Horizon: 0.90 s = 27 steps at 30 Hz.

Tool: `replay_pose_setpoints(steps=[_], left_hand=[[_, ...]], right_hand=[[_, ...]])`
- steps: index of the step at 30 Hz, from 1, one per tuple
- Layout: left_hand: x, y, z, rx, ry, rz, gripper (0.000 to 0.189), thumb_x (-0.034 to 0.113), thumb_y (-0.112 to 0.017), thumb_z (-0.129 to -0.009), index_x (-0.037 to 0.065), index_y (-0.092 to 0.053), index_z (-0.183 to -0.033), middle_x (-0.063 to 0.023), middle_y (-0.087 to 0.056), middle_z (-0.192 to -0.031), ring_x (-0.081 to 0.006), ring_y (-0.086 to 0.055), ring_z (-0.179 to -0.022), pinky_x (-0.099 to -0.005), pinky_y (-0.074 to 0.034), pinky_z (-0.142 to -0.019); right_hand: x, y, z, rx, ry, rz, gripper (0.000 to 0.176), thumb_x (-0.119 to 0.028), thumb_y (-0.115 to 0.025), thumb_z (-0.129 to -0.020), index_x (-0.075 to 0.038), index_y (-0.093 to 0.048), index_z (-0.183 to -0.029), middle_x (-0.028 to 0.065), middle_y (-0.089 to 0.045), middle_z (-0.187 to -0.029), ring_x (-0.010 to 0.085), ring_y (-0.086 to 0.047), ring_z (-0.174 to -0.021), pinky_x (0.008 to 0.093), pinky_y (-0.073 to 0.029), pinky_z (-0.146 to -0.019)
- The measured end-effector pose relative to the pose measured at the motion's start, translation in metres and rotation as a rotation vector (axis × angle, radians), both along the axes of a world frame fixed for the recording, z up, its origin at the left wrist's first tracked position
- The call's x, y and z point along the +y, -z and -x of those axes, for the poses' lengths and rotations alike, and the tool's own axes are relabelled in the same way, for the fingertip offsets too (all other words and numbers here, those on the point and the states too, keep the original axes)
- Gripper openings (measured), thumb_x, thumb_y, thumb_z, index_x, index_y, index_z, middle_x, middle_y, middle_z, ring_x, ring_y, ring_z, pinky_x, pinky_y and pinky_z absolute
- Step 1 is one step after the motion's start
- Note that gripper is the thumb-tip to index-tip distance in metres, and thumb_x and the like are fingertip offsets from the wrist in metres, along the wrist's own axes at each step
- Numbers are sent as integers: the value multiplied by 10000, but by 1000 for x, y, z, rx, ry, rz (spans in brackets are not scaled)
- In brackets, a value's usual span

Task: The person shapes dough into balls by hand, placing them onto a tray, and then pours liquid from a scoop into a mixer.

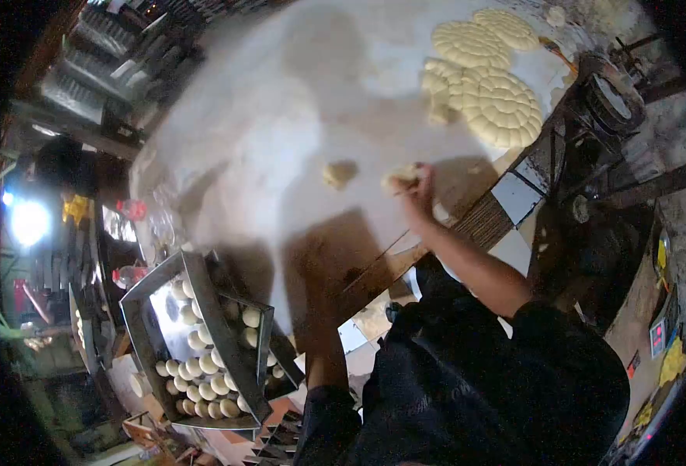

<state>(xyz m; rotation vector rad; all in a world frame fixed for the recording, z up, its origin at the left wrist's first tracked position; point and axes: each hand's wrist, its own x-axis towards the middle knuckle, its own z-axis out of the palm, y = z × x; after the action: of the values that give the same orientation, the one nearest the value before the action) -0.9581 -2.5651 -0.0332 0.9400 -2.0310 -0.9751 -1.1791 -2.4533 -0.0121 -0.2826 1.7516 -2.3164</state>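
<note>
My right hand (pixel 420 185) is closed around a pale piece of dough (pixel 397 181) just above the floured table (pixel 281 132). To the left of it a second small lump of dough (pixel 340 174) lies on the table surface. My left hand (pixel 318 260) is low over the near edge of the table, dark and smeared, so its fingers do not show clearly. Further off at the right, several flat dough rounds with scored segments, such as this large dough round (pixel 498 105), lie close together, with a smaller dough lump (pixel 441 113) at their near side.
A metal tray (pixel 246 342) of round dough balls stands tilted at the left, beside clear bottles with red caps (pixel 131 210). The wooden table edge (pixel 467 225) runs in front of my body. A device with a red display (pixel 657 338) is at the far right.
</note>
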Motion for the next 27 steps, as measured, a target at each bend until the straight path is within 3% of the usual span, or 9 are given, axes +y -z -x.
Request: replay_pose_setpoints(steps=[4, 6, 9, 14, 17, 18, 19, 25, 27], left_hand=[[16, 9, -36, -482, -12, 415, 634, 366, -736, -807, -31, -456, -1216, -211, -517, -1198, -302, -534, -1078, -474, -462, -878], [28, -17, -34, -712, -14, 519, 635, 391, -735, -802, -36, -468, -1189, -219, -505, -1204, -313, -518, -1099, -489, -447, -895], [-42, -19, 2, -639, -29, 448, 587, 358, -743, -794, -30, -490, -1154, -207, -511, -1157, -318, -515, -1080, -486, -441, -885], [-39, -39, 99, -271, -71, 93, 468, 246, -763, -780, -9, -532, -1097, -169, -538, -1032, -317, -527, -1006, -459, -444, -840], [17, -27, 95, -418, 107, 194, 339, 239, -666, -839, 24, -599, -1093, -237, -590, -1068, -413, -534, -1047, -488, -399, -955], [29, 95, 22, -354, 35, 140, 280, 197, -647, -847, 20, -612, -1062, -208, -616, -1043, -420, -517, -1110, -501, -326, -1043], [49, 59, 16, -682, 151, 299, 222, 159, -640, -848, 32, -630, -1030, -173, -631, -1054, -401, -511, -1149, -496, -290, -1081], [-56, -26, 59, -572, -122, 412, 315, 329, -723, -762, 80, -570, -881, -103, -569, -901, -311, -539, -880, -435, -436, -806], [-56, -12, 103, -158, -421, -5, 268, 286, -711, -739, 77, -576, -837, -88, -566, -849, -271, -546, -834, -400, -448, -725]], right_hand=[[59, 30, 102, 327, 48, -185, 379, -257, -637, -835, -37, -443, -1073, 130, -464, -1031, 249, -498, -932, 418, -395, -888], [88, 47, 143, 1029, -742, -765, 339, -319, -615, -832, -33, -493, -968, 169, -440, -1033, 299, -459, -930, 452, -363, -898], [61, 0, 166, 1347, -665, -743, 346, -338, -647, -774, -44, -499, -881, 173, -448, -983, 333, -435, -911, 476, -363, -861], [-27, 11, 133, 1132, -461, -575, 442, -396, -689, -673, -47, -460, -821, 173, -482, -914, 380, -462, -888, 489, -385, -802], [10, 20, 89, 1210, -801, -435, 276, -198, -643, -681, 8, -559, -845, 189, -544, -919, 387, -517, -954, 488, -392, -969], [30, 9, 97, 1251, -942, -426, 232, -164, -639, -675, -2, -561, -821, 177, -547, -897, 377, -524, -953, 486, -403, -954], [40, 14, 118, 1251, -936, -428, 232, -164, -639, -675, -2, -561, -821, 177, -547, -897, 377, -524, -953, 486, -403, -954], [-33, 3, 189, 1241, -701, -563, 195, -144, -652, -679, -20, -544, -783, 156, -544, -864, 361, -515, -908, 515, -415, -893], [-54, 9, 156, 1162, -674, -595, 202, -139, -647, -682, -11, -549, -804, 173, -547, -893, 374, -515, -931, 529, -397, -924]])
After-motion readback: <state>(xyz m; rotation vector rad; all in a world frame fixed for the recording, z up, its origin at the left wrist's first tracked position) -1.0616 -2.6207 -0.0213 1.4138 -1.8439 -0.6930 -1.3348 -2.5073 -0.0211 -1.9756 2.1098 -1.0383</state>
